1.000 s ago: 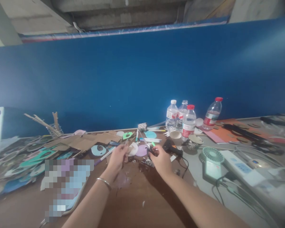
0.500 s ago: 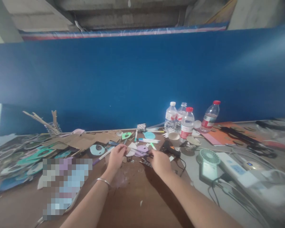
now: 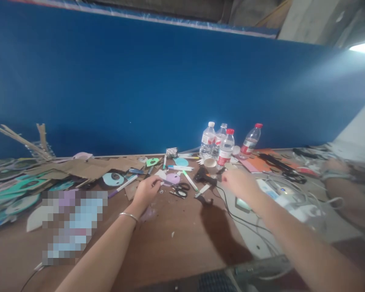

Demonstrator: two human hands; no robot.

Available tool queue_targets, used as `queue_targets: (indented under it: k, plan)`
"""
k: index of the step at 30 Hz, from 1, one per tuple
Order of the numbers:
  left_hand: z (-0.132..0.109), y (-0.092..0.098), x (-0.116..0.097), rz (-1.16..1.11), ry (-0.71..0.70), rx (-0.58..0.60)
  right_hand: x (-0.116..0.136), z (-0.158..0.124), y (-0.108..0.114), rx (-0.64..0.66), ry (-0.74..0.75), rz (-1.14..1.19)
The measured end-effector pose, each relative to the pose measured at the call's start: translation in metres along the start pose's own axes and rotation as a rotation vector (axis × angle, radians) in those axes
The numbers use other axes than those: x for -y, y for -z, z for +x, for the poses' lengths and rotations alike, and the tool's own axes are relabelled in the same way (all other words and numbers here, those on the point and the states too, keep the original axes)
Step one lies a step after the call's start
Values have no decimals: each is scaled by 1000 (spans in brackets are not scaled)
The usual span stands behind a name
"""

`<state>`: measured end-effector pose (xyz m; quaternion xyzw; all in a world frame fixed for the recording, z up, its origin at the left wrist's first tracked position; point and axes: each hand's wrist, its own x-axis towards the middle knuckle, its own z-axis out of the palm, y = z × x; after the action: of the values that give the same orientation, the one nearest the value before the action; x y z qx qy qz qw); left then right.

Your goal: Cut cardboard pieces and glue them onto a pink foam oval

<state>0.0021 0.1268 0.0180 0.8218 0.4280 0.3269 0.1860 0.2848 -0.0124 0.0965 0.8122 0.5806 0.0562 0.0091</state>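
My left hand (image 3: 147, 190) is over the middle of the brown table with its thumb and fingers pinched together. Its fingertips are at a small white paper piece (image 3: 161, 174); whether they grip it is unclear. Close by lie a round purple paper piece (image 3: 172, 179) and a pair of black-handled scissors (image 3: 181, 190). Farther right, my right hand (image 3: 239, 183) reaches out with fingers curled together, beside a black glue gun (image 3: 204, 176). What its fingertips hold, if anything, is hidden. A green-capped marker (image 3: 190, 180) rests between the hands.
Several water bottles (image 3: 225, 151) stand at the back. Cardboard sheets (image 3: 93, 169) and paper cutouts (image 3: 21, 192) crowd the left. A power strip (image 3: 266, 188) and cables lie on the right, near another person's arm (image 3: 346, 190). A paper cup (image 3: 209, 162) sits behind the glue gun.
My right hand has moved right, from beside the purple piece to past the glue gun, uncovering the scissors' handles. My left hand stays near the white piece. The view has turned right; another person's arm shows.
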Motion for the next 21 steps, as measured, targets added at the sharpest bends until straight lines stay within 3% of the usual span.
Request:
queue_targets:
  k: [3, 5, 7, 13, 21]
  plan:
    - [1, 1, -2, 15, 12, 3, -49, -16, -15, 171, -113, -161]
    - [1, 1, -3, 22, 17, 5, -71, -26, -27, 256, -50, -166]
    - [0, 2, -4, 25, 21, 11, -85, -35, -37, 256, 87, -171]
    - [2, 2, -3, 19, 38, 22, -104, -49, -54, 142, 303, -195]
    - [3, 6, -2, 49, 38, 38, -109, -57, -64, 177, 240, -70]
